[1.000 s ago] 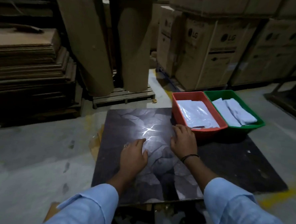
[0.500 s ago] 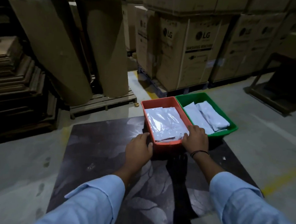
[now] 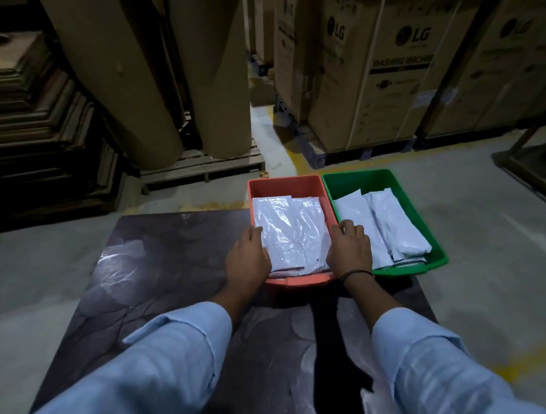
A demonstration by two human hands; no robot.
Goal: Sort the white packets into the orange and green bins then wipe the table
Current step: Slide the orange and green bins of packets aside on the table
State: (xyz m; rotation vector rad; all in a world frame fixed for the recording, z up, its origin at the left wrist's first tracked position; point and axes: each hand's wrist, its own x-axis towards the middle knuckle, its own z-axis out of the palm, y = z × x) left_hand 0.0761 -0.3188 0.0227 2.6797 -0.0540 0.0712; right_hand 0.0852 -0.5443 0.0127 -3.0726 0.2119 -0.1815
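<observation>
An orange bin [image 3: 286, 183] and a green bin [image 3: 361, 180] stand side by side at the far right of the dark patterned table [image 3: 165, 280]. White packets [image 3: 289, 227] fill the orange bin, and more white packets [image 3: 392, 223] lie in the green one. My left hand [image 3: 247, 259] grips the orange bin's left rim, thumb over the packets. My right hand [image 3: 350, 250] grips its right rim, fingers curled down where the two bins meet.
Tall cardboard rolls [image 3: 152, 71] stand on a wooden pallet [image 3: 203, 167] beyond the table. Large LG cartons [image 3: 385, 69] are stacked at the back right, flat cardboard sheets [image 3: 31, 112] at the left. Grey concrete floor with yellow lines surrounds the table.
Both hands left the table top and went forward to the orange bin, taking hold of its two sides. The view has swung toward the bins.
</observation>
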